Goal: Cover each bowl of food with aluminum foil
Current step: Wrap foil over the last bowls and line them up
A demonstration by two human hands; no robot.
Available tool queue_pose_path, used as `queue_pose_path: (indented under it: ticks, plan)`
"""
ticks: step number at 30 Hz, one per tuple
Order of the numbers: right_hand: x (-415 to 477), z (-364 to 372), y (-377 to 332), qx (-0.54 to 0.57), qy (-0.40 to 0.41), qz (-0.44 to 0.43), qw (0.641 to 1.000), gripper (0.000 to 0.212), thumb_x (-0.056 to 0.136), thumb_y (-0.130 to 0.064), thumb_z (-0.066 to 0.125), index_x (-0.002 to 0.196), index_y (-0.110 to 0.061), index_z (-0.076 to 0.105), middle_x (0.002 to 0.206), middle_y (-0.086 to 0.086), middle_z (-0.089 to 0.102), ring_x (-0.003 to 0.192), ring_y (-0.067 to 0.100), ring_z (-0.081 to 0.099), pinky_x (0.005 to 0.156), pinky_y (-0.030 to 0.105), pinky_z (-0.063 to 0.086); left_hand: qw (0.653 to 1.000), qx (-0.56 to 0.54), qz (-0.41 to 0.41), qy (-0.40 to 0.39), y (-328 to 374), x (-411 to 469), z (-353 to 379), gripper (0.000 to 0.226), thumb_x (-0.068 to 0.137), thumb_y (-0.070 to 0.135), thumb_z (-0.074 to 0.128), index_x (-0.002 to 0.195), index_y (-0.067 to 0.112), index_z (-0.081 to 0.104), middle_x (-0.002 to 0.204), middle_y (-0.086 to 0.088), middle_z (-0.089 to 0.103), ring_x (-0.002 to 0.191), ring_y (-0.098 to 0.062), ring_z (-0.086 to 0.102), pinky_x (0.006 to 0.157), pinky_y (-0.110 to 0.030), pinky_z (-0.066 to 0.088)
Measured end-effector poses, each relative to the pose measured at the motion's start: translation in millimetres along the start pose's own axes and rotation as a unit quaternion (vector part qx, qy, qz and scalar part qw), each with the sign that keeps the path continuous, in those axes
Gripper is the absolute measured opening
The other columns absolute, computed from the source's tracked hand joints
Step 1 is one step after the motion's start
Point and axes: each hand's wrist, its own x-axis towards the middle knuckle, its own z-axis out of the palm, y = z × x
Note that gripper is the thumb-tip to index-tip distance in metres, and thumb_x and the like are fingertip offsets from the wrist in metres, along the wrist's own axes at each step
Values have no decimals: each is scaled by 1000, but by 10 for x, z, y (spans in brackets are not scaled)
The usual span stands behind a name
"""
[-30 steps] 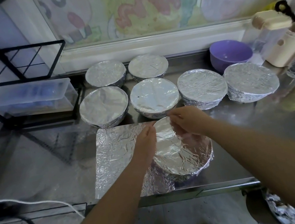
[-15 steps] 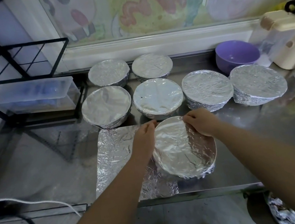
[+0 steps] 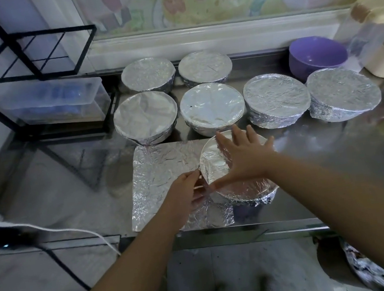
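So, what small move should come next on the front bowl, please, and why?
Probably crimp the foil down at the front bowl's left rim: right hand presses its top flat, left hand pinches the edge, the rest lies loose leftward.

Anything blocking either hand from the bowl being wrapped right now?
Nothing visible does. The right hand lies flat on the foil over the near bowl, and the left hand pinches the foil at the bowl's left rim.
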Motion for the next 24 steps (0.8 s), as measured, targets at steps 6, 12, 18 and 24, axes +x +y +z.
queue_pose_path:
  ticks: [6, 12, 18, 24]
  plan:
    - [22, -7, -30, -10, -12, 14, 1000, 149, 38, -104, 55, 152, -50, -25, 165, 2, -32, 151, 43, -25, 106, 86, -2, 986, -148, -23, -73, -101, -44, -53, 9, 102, 18, 52, 97, 12, 57, 78, -4, 68, 86, -20, 67, 89, -34, 49]
    - [40, 4, -27, -21, -15, 13, 1000, 148, 30, -107, 44, 151, -55, -23, 165, 4, -32, 150, 44, -25, 106, 86, 1, 983, -146, -8, -115, -146, -111, -146, 24, 97, -2, 51, 114, 13, 59, 86, -4, 72, 96, -21, 67, 100, -40, 47]
    - [37, -6, -25, -20, -19, 5, 1000, 144, 39, -104, 53, 152, -55, -21, 164, 5, -33, 149, 46, -28, 104, 87, -1, 984, 101, 84, -119, -86, -84, -205, 37, 88, 6, 71, 122, 8, 56, 97, -2, 68, 88, -9, 67, 79, -20, 54]
    - [32, -12, -30, -25, -19, 4, 999, 142, 44, -103, 56, 151, -54, -23, 164, 5, -34, 148, 46, -28, 105, 87, -2, 930, 300, 191, -89, 103, 10, -274, 21, 81, 18, 81, 97, 17, 67, 82, 7, 74, 76, -3, 70, 71, -17, 53]
